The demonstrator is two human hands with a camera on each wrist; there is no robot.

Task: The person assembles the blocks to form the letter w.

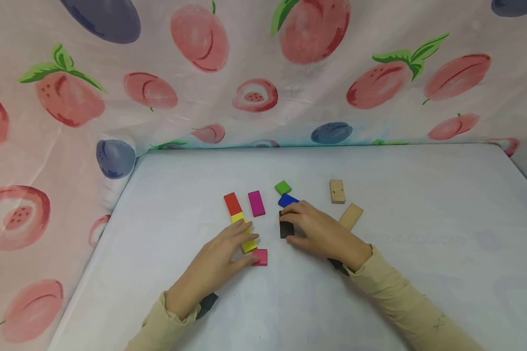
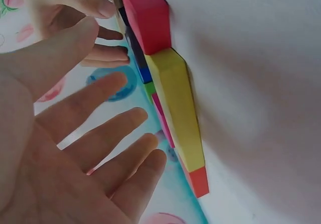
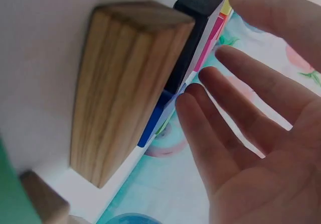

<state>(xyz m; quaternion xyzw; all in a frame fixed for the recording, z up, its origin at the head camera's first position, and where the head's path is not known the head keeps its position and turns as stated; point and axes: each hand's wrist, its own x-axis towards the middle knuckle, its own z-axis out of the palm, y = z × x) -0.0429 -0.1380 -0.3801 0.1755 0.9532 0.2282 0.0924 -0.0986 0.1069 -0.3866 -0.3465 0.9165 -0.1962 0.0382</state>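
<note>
Left hand (image 1: 217, 257) is being held wide over yellow block (image 1: 248, 246) | right hand (image 1: 321, 231) likewise over black block (image 1: 286, 230) | 2 unpainted wooden blocks (image 1: 337, 191) are being supported by tabletop (image 1: 426, 234)

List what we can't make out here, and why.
Blue block: right end, head view, covered by the right hand.
Pinkish-red block: left side, head view, partly covered by the left hand.
Green shape: right wrist view, cut off by the left edge; identity unclear.
Rearmost wooden block: dark marks, head view, too small to read.
</note>
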